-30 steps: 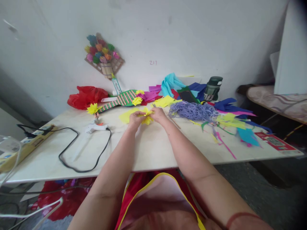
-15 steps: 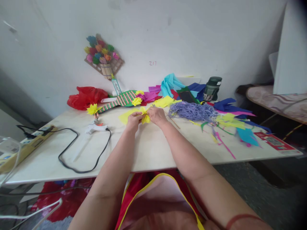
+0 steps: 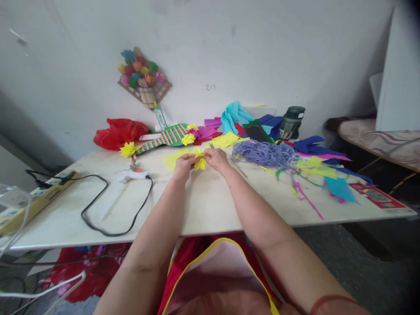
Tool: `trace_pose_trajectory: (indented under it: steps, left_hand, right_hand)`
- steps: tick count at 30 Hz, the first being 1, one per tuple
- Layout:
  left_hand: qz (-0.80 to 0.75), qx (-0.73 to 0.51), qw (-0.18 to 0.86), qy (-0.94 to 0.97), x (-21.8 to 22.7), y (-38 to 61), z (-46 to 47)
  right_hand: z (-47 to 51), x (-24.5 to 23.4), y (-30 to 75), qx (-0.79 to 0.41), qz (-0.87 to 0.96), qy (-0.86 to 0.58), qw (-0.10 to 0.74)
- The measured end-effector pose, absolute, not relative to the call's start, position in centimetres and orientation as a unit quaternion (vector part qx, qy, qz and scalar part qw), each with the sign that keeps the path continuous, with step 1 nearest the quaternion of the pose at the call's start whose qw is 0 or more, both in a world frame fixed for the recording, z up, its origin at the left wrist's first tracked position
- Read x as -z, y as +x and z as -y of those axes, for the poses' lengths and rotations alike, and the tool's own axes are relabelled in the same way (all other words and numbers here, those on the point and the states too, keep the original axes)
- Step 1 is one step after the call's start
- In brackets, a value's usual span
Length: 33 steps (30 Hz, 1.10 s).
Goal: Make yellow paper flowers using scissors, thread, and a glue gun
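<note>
Between my two hands is a yellow paper flower (image 3: pixel 200 161), its petals fanned out toward me. My left hand (image 3: pixel 184 165) pinches it from the left. From the right, my right hand (image 3: pixel 215 158) has its fingers closed at the flower's edge. Flat on the table behind my left hand lies a yellow paper sheet (image 3: pixel 171 159). Past my hands rests a green lute-shaped craft piece (image 3: pixel 169 136) with pinkish strips and yellow paper flowers. A thin wooden stick (image 3: pixel 239 168) lies just right of my right hand.
A white glue gun (image 3: pixel 131 176) with a black cord lies left, near a yellow power strip (image 3: pixel 36 199). At right are purple yarn (image 3: pixel 264 153), coloured paper scraps and a dark green bottle (image 3: pixel 291 124). A red plastic bag (image 3: pixel 120 133) sits at the back left.
My right fingers have shifted slightly at the flower, and more of its petals show spread. The whole view has moved a little; the other things lie as before.
</note>
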<state>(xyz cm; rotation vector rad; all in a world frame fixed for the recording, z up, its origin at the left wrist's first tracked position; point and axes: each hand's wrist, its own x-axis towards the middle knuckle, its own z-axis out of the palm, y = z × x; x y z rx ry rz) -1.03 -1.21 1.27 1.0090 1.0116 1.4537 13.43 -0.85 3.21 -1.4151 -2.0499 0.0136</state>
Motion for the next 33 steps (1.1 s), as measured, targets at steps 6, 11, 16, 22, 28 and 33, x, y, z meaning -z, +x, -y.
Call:
trace_pose_trajectory:
  steps: [6, 11, 16, 22, 28, 33]
  left_hand:
    - [-0.404, -0.605, 0.548, 0.412, -1.3, -1.1, 1.2]
    - [-0.399, -0.613, 0.548, 0.406, -1.5, -1.1, 1.3]
    - [-0.400, -0.615, 0.550, 0.400, -1.6, -1.1, 1.3]
    - [-0.400, -0.614, 0.544, 0.409, -1.4, -1.2, 1.2]
    - [-0.396, -0.619, 0.545, 0.403, -1.4, -1.0, 1.1]
    - [-0.396, -0.620, 0.547, 0.399, -1.5, -1.0, 1.2]
  right_hand:
    - [0.8, -3.3, 13.6, 0.008, 0.816, -0.483, 0.317]
    - [1.1, -3.5, 13.3, 0.000, 0.796, -0.510, 0.326]
    - [1.1, -3.4, 13.3, -0.021, 0.785, -0.512, 0.350]
    - [0.9, -3.2, 13.3, -0.024, 0.781, -0.510, 0.360]
    - [-0.1, -2.4, 13.4, -0.062, 0.761, -0.495, 0.415]
    - [-0.3, -2.2, 13.6, -0.079, 0.768, -0.476, 0.422]
